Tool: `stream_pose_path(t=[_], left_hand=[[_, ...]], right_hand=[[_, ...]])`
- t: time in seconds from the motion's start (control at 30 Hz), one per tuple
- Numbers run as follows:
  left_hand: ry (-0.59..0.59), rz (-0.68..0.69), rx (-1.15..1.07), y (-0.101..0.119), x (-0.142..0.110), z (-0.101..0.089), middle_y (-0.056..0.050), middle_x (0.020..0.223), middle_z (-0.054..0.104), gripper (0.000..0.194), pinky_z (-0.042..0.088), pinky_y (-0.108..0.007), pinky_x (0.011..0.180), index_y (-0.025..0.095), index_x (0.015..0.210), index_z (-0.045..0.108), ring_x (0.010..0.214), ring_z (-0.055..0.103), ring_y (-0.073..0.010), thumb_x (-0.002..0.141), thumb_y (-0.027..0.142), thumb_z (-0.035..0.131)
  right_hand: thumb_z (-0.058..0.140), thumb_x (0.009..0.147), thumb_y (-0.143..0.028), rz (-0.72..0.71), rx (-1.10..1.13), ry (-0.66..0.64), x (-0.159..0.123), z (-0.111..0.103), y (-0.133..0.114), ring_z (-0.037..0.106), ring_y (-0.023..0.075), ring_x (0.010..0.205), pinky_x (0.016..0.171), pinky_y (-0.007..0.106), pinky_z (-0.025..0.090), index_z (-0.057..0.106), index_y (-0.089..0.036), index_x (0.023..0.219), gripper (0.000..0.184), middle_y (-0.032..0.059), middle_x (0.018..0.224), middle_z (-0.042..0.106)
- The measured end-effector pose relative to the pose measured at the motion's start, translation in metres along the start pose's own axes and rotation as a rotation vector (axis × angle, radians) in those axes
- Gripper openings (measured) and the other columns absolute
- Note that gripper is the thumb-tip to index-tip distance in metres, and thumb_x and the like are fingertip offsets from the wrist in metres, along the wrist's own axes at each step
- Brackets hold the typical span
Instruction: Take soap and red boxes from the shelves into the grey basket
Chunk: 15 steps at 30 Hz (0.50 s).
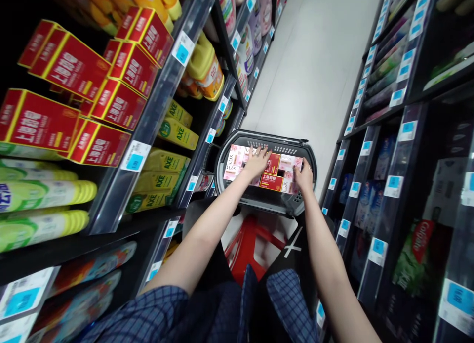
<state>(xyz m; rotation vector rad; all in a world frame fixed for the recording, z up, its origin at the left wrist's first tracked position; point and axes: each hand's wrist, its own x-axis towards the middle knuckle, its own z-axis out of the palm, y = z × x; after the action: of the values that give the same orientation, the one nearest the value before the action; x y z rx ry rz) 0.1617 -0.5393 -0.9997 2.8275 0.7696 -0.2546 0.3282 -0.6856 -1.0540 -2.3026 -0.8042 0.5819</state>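
Observation:
A dark grey shopping basket (267,198) is in front of me, with several soap boxes packed side by side in it. Pink and white LUX soap boxes (230,171) fill its left part. Red and yellow soap boxes (272,182) lie in the middle. My left hand (256,163) rests palm down on the boxes, its fingers spread and holding nothing. At the right end of the row, my right hand (304,176) has its thumb and fingers around the end of a LUX soap box (291,162). My hands partly cover the boxes beneath them.
Below the basket is a red stool-like frame (248,251) between my knees. Stacked red soap boxes (70,61), yellow AXE boxes (179,134) and bottles (40,194) fill the left shelves. Shelves with packaged goods (413,259) line the right. A pale aisle floor (314,51) stretches ahead.

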Motion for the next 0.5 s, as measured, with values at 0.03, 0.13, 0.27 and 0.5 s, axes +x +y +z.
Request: stream_pose_path(t=[0.03,0.13,0.27,0.5], left_hand=[[0.000,-0.002,-0.002,0.0003,0.0011,0.0013,-0.015,0.151,0.034,0.054,0.008,-0.061,0.113,0.013,0.146,0.035,0.138,0.028,-0.0358,0.094,0.026,0.036],[-0.006,-0.012,-0.006,0.0007,0.0024,0.0058,-0.016,0.152,0.031,0.055,0.008,-0.061,0.113,0.014,0.147,0.033,0.139,0.027,-0.0360,0.094,0.029,0.038],[-0.022,-0.047,-0.019,0.0010,0.0011,0.0100,-0.016,0.155,0.024,0.057,0.005,-0.061,0.114,0.018,0.148,0.031,0.141,0.023,-0.0361,0.094,0.033,0.039],[-0.022,-0.085,-0.029,0.0035,-0.0012,0.0084,-0.014,0.157,0.020,0.056,0.006,-0.061,0.113,0.023,0.149,0.031,0.142,0.020,-0.0368,0.094,0.035,0.039]], right_hand=[[0.046,0.083,-0.034,-0.001,-0.001,0.002,-0.0001,0.0006,0.0009,0.047,0.0288,0.124,0.104,0.042,0.035,0.041,-0.006,0.139,0.063,0.0193,0.138,0.048],[0.046,0.082,-0.033,0.000,-0.014,0.006,-0.0006,0.0011,0.0021,0.048,0.0284,0.124,0.105,0.042,0.035,0.042,-0.007,0.138,0.062,0.0182,0.138,0.049],[0.045,0.082,-0.033,-0.003,-0.015,0.007,-0.0005,0.0006,0.0012,0.048,0.0274,0.124,0.106,0.042,0.034,0.043,-0.007,0.137,0.060,0.0184,0.137,0.050],[0.044,0.081,-0.034,0.014,-0.009,-0.016,0.0009,0.0000,-0.0020,0.046,0.0281,0.125,0.107,0.044,0.033,0.041,-0.007,0.138,0.063,0.0192,0.138,0.048]])
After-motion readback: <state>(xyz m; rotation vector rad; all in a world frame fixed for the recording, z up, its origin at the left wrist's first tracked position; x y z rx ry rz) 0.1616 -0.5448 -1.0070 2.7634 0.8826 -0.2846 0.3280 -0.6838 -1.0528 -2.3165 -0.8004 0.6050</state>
